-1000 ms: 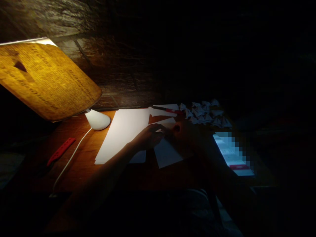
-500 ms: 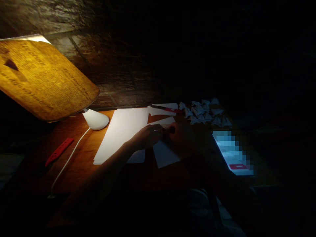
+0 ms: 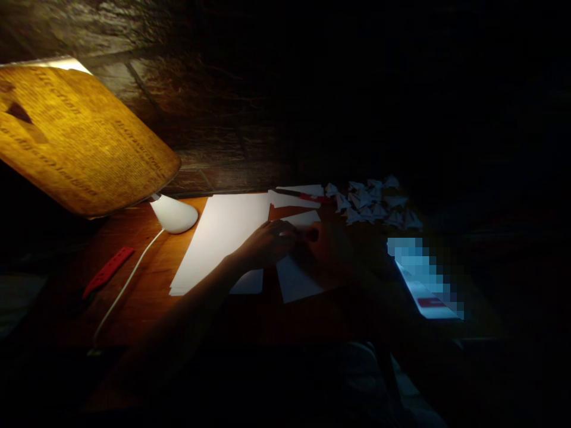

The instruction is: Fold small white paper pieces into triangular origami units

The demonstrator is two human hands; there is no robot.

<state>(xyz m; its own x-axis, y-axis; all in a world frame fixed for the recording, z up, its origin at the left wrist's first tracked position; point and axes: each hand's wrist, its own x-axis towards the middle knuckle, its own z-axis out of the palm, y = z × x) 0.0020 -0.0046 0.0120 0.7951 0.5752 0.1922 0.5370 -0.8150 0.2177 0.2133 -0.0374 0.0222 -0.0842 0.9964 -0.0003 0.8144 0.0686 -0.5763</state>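
Both my hands meet over a small white sheet of paper (image 3: 297, 279) in the middle of the wooden desk (image 3: 147, 285). My left hand (image 3: 267, 244) has its fingers curled and pinched on the paper's upper edge. My right hand (image 3: 328, 246) lies in shadow right beside it, fingers bent on the same paper. To the left lies a stack of larger white sheets (image 3: 223, 238).
A lamp with a yellow printed shade (image 3: 75, 139) and white base (image 3: 175, 214) stands at the left, its cord running forward. A red strip (image 3: 108, 271) lies near it. Several small folded paper pieces (image 3: 375, 205), a red pen (image 3: 307, 196) and a lit phone (image 3: 426, 279) lie to the right.
My hands have hardly moved; the fingers shift slightly on the paper's upper edge. The view has drifted a little.
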